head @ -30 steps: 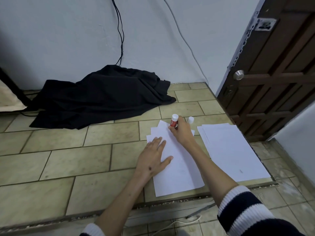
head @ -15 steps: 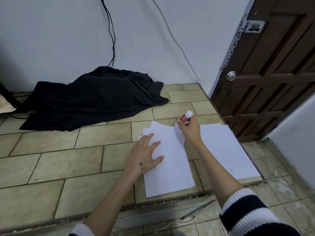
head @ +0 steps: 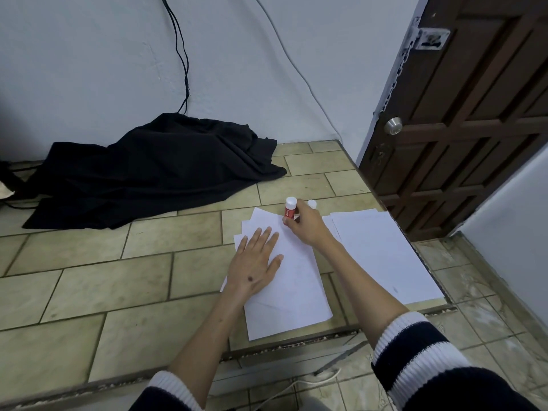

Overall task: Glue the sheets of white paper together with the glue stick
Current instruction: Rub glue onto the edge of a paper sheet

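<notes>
A few fanned sheets of white paper [head: 292, 289] lie on the tiled platform. My left hand [head: 257, 264] rests flat on them with the fingers spread. At the sheets' far edge my right hand [head: 305, 225] grips a red glue stick [head: 289, 208] with a white end, held upright with its lower end on the paper. A small white cap [head: 312, 204] stands on the tiles just behind my right hand. A second stack of white paper [head: 382, 256] lies to the right.
A black cloth [head: 148, 170] is heaped against the wall at the back left, with black cables [head: 184, 54] hanging above it. A brown wooden door [head: 462, 114] stands at the right. The platform's front edge [head: 296, 345] drops to a lower floor where a white cable [head: 299, 384] lies.
My right hand swept the glue stick right along the sheets' far edge, then came back left and stood it upright. My left hand stayed pressed on the paper.
</notes>
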